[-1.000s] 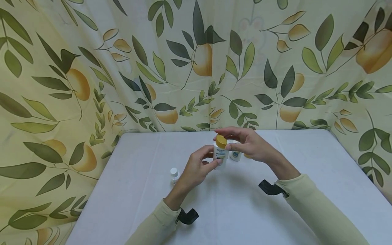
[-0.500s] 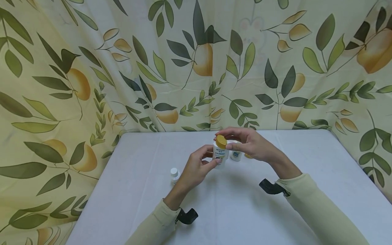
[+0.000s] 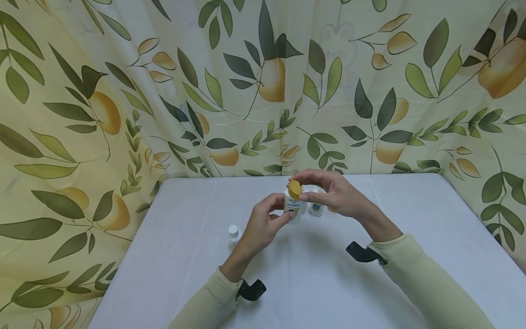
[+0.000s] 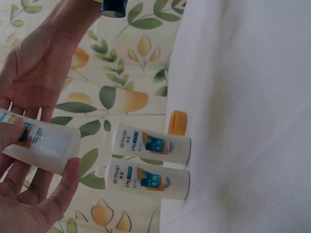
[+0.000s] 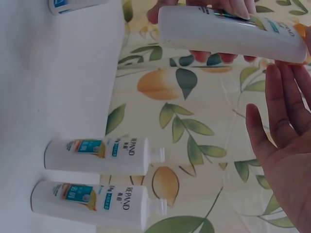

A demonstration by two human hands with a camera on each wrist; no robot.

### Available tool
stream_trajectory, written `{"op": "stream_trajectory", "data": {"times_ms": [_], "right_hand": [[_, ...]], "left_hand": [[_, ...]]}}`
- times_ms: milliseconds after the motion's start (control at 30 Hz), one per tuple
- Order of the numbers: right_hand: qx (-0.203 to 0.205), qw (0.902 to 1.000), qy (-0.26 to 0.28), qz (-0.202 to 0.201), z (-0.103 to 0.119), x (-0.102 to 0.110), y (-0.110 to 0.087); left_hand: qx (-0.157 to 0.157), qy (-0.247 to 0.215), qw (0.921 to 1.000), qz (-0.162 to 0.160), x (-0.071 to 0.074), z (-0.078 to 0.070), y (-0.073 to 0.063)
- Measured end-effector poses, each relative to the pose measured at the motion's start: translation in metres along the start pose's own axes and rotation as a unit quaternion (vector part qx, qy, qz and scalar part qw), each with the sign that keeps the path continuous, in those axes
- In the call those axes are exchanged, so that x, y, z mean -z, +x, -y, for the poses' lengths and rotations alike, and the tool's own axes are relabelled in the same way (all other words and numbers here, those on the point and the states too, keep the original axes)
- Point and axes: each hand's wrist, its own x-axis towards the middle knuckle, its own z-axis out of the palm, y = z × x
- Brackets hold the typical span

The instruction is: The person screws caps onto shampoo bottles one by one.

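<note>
A white shampoo bottle [image 3: 291, 204] stands tilted in my left hand [image 3: 264, 224], its thumb across the printed label. On its neck is a yellow flip-style cap [image 3: 294, 188], which my right hand [image 3: 337, 197] pinches between thumb and fingers. The right wrist view shows the held bottle [image 5: 194, 31] raised above the table, with part of the orange-yellow cap [image 5: 301, 31] at the frame's edge. Two matching bottles without caps, a nearer one [image 4: 146, 182] and another [image 4: 150, 145] in the left wrist view, stand upright behind the hands. A loose orange-yellow cap [image 4: 178, 122] lies beside them.
A smaller white-capped bottle [image 3: 234, 234] stands left of my left forearm. White cloth covers the table [image 3: 185, 274], and a leaf-and-fruit patterned curtain [image 3: 246, 91] hangs along its back and left side. Each wrist carries a black camera mount [image 3: 252, 290].
The held bottle and its cap have shifted slightly left with both hands, and the cap looks more tilted. The standing bottles have stayed put.
</note>
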Motion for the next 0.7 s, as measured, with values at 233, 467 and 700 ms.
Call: {"op": "stream_trajectory", "data": {"times_ms": [233, 467, 700], "right_hand": [[-0.003, 0.9998, 0.003, -0.021, 0.0015, -0.0031, -0.0006], [-0.006, 0.9991, 0.001, -0.042, 0.0007, -0.0064, -0.0008], [-0.018, 0.9981, -0.006, -0.058, 0.0048, -0.0093, -0.0012]], "left_hand": [[-0.003, -0.006, 1.0, -0.006, -0.0012, 0.0011, 0.0006], [-0.011, -0.009, 0.9998, -0.016, -0.0026, 0.0011, 0.0], [-0.005, -0.005, 0.9997, -0.023, -0.0038, 0.0007, 0.0001]]}}
